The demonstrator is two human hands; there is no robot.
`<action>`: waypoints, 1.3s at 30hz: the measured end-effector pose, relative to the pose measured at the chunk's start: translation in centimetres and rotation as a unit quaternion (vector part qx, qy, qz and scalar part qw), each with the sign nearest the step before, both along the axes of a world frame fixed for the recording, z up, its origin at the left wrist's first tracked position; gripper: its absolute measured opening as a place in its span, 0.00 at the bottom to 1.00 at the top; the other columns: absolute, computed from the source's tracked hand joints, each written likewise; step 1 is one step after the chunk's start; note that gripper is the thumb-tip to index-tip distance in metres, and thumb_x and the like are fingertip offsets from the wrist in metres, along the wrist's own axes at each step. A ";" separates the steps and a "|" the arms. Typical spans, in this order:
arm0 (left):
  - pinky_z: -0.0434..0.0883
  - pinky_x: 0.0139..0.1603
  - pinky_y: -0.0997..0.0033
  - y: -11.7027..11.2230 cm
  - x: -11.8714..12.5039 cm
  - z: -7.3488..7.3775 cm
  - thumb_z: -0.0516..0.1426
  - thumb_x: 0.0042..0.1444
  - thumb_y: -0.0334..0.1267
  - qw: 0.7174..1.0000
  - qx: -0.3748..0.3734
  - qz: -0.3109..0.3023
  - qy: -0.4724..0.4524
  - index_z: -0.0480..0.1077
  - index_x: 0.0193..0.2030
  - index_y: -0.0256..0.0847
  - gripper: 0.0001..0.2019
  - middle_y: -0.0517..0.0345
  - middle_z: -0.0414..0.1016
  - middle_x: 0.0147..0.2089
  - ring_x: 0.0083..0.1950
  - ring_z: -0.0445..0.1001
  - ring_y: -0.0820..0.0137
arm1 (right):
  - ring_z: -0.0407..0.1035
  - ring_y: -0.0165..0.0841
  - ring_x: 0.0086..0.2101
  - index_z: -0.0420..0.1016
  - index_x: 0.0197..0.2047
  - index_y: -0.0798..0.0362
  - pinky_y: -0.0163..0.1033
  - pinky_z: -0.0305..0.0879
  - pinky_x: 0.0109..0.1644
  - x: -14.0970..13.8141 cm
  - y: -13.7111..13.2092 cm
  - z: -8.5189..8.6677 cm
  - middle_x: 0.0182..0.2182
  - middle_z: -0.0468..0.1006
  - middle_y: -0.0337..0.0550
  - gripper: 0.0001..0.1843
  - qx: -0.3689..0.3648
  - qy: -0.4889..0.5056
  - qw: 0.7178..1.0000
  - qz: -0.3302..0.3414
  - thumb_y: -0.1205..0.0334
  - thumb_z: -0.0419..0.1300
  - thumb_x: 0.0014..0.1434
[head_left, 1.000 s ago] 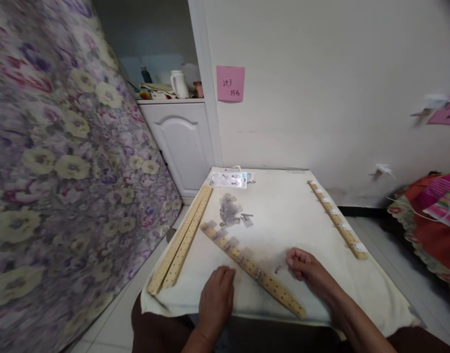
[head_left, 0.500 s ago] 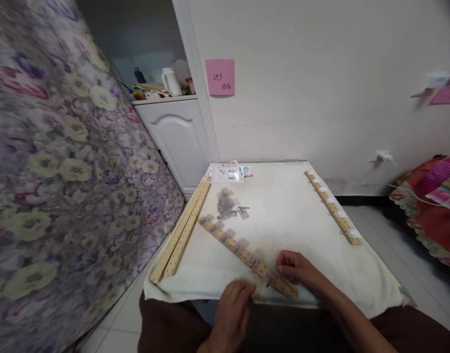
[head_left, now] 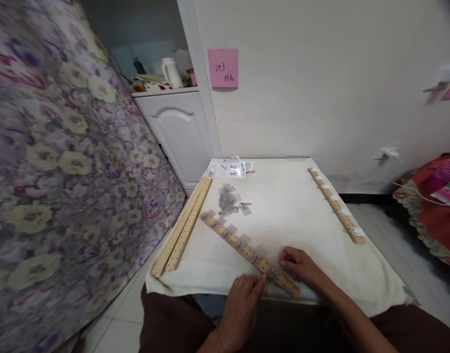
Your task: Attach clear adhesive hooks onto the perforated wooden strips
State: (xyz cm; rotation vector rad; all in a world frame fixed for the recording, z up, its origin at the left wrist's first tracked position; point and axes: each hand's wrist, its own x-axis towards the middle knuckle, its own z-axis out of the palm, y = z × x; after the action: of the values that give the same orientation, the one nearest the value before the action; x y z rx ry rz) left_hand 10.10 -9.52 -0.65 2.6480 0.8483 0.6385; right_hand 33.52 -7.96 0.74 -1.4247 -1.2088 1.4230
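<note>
A perforated wooden strip (head_left: 247,252) lies slantwise on the cloth, with several small metal clips with clear tabs along it. My left hand (head_left: 243,300) is closed at the strip's near edge, its index fingertip pressed on the wood beside a metal clip (head_left: 272,274). Its other fingertips are hidden. Just right of that clip, my right hand (head_left: 299,267) is closed with fingers curled into a pinch. Whatever may be between those fingertips cannot be made out. Beyond the strip lies a pile of clips (head_left: 227,200), with a single clip (head_left: 245,206) beside it.
Two bare perforated strips (head_left: 184,230) lie along the table's left edge. Another strip with white-tabbed clips (head_left: 335,203) lies along the right edge. A clear package (head_left: 228,169) rests at the back. A pink note (head_left: 223,68) is on the wall, and a floral curtain (head_left: 73,171) hangs left.
My left hand has moved right and up, bringing its index fingertip onto the strip near the clip. My right hand has shifted very slightly, and the view has moved a little.
</note>
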 end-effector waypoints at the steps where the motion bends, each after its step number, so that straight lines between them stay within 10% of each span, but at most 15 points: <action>1: 0.67 0.41 0.58 0.0 0.1 -0.1 0.45 0.58 0.25 1.000 0.004 0.000 0.001 0.49 0.66 0.43 0.29 0.49 0.69 0.44 0.42 0.64 0.62 | 0.49 0.20 0.13 0.62 0.26 0.53 0.29 0.45 0.16 0.1 0.0 0.0 0.15 0.59 0.27 0.09 -0.001 0.000 1.000 -0.003 0.58 0.58 0.47; 39: 0.65 0.40 0.64 0.2 0.8 0.3 0.44 0.63 0.31 0.998 0.043 0.015 0.033 0.53 0.65 0.43 0.23 0.52 0.71 0.43 0.40 0.65 0.65 | 0.49 0.21 0.13 0.62 0.26 0.52 0.29 0.46 0.15 0.6 -0.1 0.0 0.14 0.58 0.27 0.10 -0.003 0.001 1.000 0.011 0.56 0.58 0.49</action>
State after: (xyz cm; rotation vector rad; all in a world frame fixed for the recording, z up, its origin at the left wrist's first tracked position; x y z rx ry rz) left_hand 10.89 -9.35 -0.31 2.7526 0.8998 0.6123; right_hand 34.13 -8.04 0.75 -1.4177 -1.2229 1.4427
